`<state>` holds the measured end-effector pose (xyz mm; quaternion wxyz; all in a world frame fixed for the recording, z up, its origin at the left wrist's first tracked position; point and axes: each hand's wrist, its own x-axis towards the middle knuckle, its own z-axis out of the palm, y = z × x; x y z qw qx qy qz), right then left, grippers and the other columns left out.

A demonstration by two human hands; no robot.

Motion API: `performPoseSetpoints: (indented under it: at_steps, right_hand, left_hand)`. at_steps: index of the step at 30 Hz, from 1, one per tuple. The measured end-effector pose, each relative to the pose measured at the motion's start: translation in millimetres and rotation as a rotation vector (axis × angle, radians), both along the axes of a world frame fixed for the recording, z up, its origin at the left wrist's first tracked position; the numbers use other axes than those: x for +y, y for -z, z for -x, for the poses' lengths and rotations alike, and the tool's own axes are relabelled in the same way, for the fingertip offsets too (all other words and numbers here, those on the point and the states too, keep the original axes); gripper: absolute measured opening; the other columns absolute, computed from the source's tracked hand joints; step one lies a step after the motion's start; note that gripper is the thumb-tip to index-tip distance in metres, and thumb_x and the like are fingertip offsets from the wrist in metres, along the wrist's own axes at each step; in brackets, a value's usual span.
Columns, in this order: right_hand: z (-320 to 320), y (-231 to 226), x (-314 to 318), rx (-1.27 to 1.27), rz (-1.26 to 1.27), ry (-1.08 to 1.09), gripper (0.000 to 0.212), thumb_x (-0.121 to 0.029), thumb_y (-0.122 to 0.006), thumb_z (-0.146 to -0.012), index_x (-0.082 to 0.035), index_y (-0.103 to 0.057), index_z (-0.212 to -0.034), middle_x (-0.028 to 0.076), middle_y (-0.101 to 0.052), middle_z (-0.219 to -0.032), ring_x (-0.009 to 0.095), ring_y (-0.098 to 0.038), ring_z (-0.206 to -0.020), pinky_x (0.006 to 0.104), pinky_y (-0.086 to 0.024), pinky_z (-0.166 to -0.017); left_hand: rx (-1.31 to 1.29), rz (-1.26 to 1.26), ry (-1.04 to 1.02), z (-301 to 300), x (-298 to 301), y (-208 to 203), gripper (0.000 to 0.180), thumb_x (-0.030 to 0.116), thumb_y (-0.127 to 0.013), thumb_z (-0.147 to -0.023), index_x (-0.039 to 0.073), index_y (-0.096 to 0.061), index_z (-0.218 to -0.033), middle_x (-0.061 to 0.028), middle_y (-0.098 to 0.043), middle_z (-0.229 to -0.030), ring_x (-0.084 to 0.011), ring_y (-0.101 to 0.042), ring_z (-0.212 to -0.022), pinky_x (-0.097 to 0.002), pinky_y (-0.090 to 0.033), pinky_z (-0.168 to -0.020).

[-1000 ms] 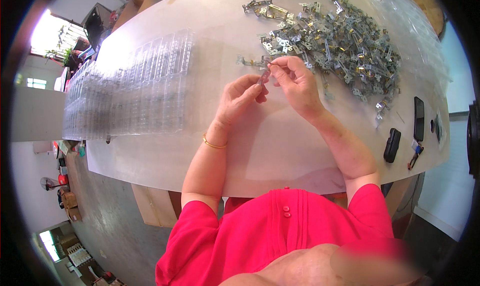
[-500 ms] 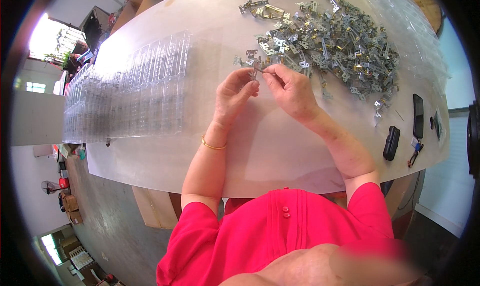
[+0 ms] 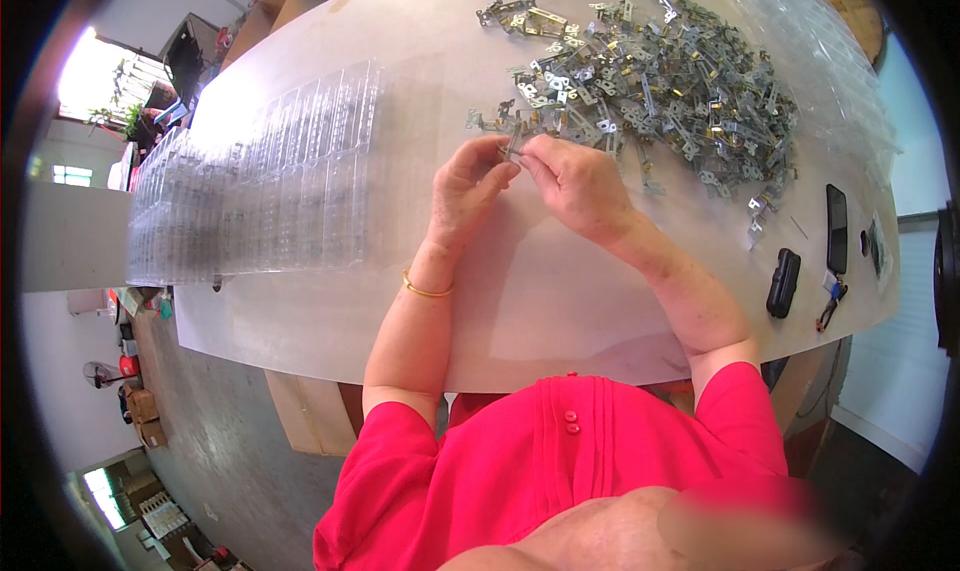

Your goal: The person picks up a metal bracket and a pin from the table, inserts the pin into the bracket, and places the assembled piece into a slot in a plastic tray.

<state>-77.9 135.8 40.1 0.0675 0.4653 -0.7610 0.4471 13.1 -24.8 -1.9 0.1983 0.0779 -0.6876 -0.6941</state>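
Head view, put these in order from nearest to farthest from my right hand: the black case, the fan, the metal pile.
From your right hand:
1. Metal pile: just beyond it and to the right, on the table.
2. Black case: toward the table's right side.
3. Fan: far left, off the table.

Left hand and right hand pinch small metal part above table. Heap of metal brackets toward far right corner. Clear plastic trays along left edge. Black phone, black case near right edge.
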Motion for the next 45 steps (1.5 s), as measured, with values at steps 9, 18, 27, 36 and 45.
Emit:
performPoseSetpoints:
  at_steps: [9,18,27,36,45]
  right_hand:
    - [-11,11,-4,-0.221,0.038,0.050,0.008,-0.015,-0.066,-0.094,-0.008,-0.063,-0.096,0.013,-0.069,-0.080,0.031,-0.068,-0.069,0.0404,-0.052,-0.058]
    - [-5,31,-8,-0.383,0.329,0.023,0.006,-0.012,-0.065,-0.097,-0.006,-0.064,-0.096,0.010,-0.065,-0.072,0.019,-0.061,-0.058,0.0324,-0.048,-0.055]
    - [-4,35,-7,-0.320,0.350,0.012,0.007,-0.014,-0.065,-0.098,-0.006,-0.065,-0.097,0.006,-0.061,-0.067,0.012,-0.054,-0.053,0.0290,-0.045,-0.051]
    - [-23,20,-9,-0.322,0.447,-0.216,0.007,-0.007,-0.067,-0.095,-0.006,-0.065,-0.101,0.004,-0.062,-0.069,0.010,-0.053,-0.054,0.0270,-0.044,-0.051]
    - [-115,-68,-5,0.086,0.469,-0.636,0.016,-0.011,-0.066,-0.081,-0.010,-0.066,-0.098,0.007,-0.065,-0.079,0.025,-0.062,-0.063,0.0369,-0.048,-0.053]
  left_hand:
    - [-0.132,0.283,-0.231,-11,-17,-27,0.025,0.013,-0.065,-0.098,-0.004,-0.066,-0.116,-0.0042,-0.065,-0.097,-0.0101,-0.060,-0.085,-0.0265,-0.053,-0.076]
    - [-0.537,0.419,0.019,-43,-20,-48,0.026,0.016,-0.066,-0.096,-0.005,-0.069,-0.111,-0.0007,-0.065,-0.085,-0.0065,-0.055,-0.075,-0.0238,-0.047,-0.068]
    - [-0.512,0.426,0.053,-40,-1,-41,0.019,0.013,-0.064,-0.096,-0.005,-0.068,-0.103,-0.0047,-0.068,-0.085,-0.0092,-0.062,-0.072,-0.0265,-0.052,-0.066]
    - [-0.395,0.961,-0.167,-50,5,-32,0.021,0.018,-0.070,-0.085,0.000,-0.070,-0.095,-0.0125,-0.066,-0.089,-0.0234,-0.061,-0.073,-0.0372,-0.051,-0.071]
    - [-0.496,0.092,0.112,-31,61,-49,0.015,0.020,-0.067,-0.092,0.006,-0.071,-0.095,-0.0051,-0.066,-0.086,-0.0157,-0.062,-0.082,-0.0332,-0.052,-0.074]
